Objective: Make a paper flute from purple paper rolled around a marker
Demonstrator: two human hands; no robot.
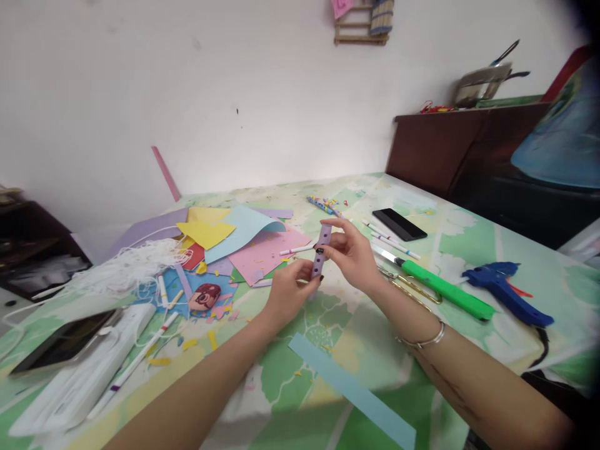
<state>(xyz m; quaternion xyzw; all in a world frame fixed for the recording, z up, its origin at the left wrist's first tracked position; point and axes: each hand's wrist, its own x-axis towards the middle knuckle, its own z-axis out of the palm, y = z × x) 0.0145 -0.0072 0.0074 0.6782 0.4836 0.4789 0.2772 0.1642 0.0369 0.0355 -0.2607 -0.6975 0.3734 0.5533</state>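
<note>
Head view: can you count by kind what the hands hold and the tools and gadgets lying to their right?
Purple strip, held in left hand and right hand: 1
Black phone: 1
White marker pens: 2
Green-handled cutter: 1
Scissors: 1
Blue glue gun: 1
Total: 7

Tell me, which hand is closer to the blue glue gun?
Right. The glue gun lies right of the right hand; the left hand, sharing the purple strip, sits farther left.
</note>
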